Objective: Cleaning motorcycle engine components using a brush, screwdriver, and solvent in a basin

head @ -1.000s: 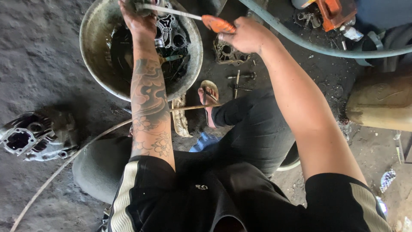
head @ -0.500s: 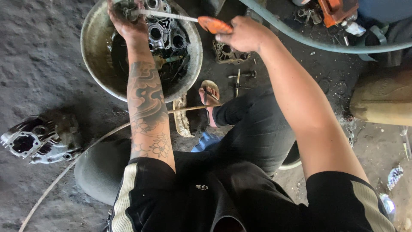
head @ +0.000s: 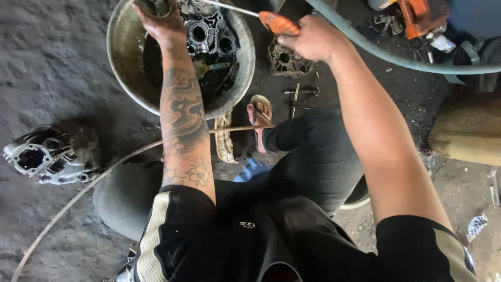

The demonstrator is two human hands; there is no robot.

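1. Two hands work at the top of the frame, over a round metal basin (head: 122, 62) that sits on the floor at upper left.
2. The left hand (head: 159, 18), at the top edge, is closed on a dark metal part (head: 156, 6); the frame cuts it off, so its shape cannot be told.
3. The right hand (head: 308, 39), upper centre, is wrapped round the orange handle of a screwdriver (head: 271, 21). Its thin shaft runs left toward the top edge, over the basin.
4. An engine case (head: 206, 31) lies inside the basin, just right of the left forearm, above dark liquid.
5. A second casing (head: 284, 60) lies on the floor just below the right hand, outside the basin.
6. A cylinder (head: 44, 154) lies on the floor at middle left, well apart from both hands.
7. A sandalled foot (head: 259, 117) rests at centre, below the basin's rim.
8. A green hose (head: 396, 57) curves across the upper right.
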